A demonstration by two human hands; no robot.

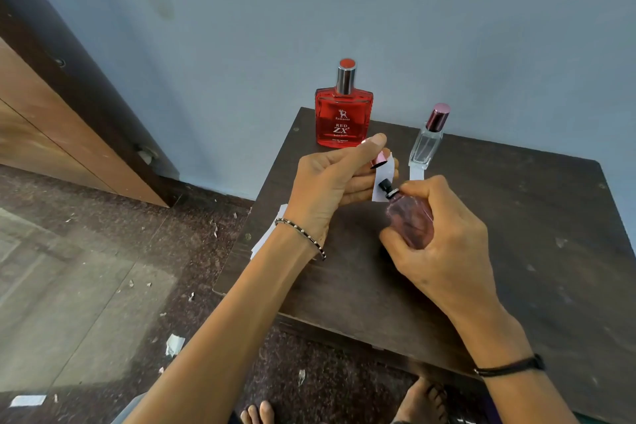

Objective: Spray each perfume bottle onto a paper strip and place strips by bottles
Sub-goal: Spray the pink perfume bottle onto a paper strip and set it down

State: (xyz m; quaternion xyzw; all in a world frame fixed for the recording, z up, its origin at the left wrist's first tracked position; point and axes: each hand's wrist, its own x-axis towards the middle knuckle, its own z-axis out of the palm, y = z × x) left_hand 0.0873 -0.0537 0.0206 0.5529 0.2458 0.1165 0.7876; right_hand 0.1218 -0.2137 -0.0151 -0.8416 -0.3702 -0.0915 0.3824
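Your right hand (444, 244) is wrapped around the pink bottle (409, 220) above the dark table (516, 217), its black nozzle (386, 186) uncapped and tilted toward the paper strip (382, 179). Your left hand (330, 182) is closed, pinching that white strip and the pink cap (378, 159) together. The red bottle (343, 113) stands capped at the table's far edge, and the clear bottle (426, 141) stands to its right with another strip (416, 173) lying just in front of it.

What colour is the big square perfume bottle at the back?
Red perfume bottle, with white lettering and a silver cap; the head view shows it.
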